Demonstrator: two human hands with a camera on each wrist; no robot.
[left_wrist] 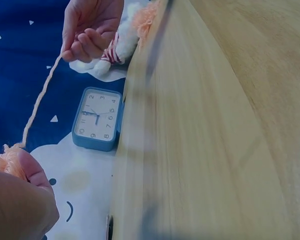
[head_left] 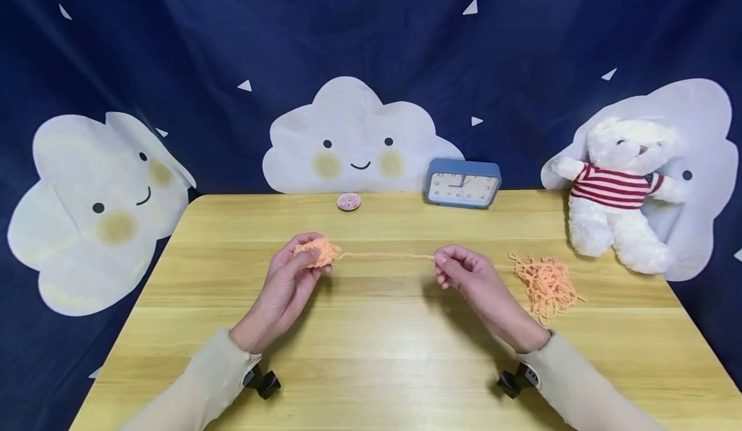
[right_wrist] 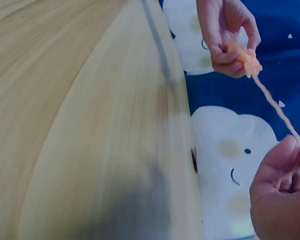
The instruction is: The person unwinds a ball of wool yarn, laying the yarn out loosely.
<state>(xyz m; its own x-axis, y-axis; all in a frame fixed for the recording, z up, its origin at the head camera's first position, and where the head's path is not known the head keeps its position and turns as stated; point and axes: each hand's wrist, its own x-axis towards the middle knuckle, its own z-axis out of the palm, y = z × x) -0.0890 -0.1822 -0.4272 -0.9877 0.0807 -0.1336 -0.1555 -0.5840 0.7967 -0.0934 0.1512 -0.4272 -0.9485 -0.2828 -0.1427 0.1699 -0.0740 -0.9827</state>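
1. Left hand (head_left: 290,283) curls its fingers round a small yarn ball (head_left: 317,252) above the surface (head_left: 371,354).
2. Right hand (head_left: 469,276) pinches the strand (head_left: 385,256) stretched taut between both hands.

Both arms wear beige long sleeves (head_left: 203,386), with black camera mounts (head_left: 263,381) strapped at the wrists.

Fuzzy orange yarn (head_left: 385,256); smooth, lightly glossy wooden table (head_left: 382,341)
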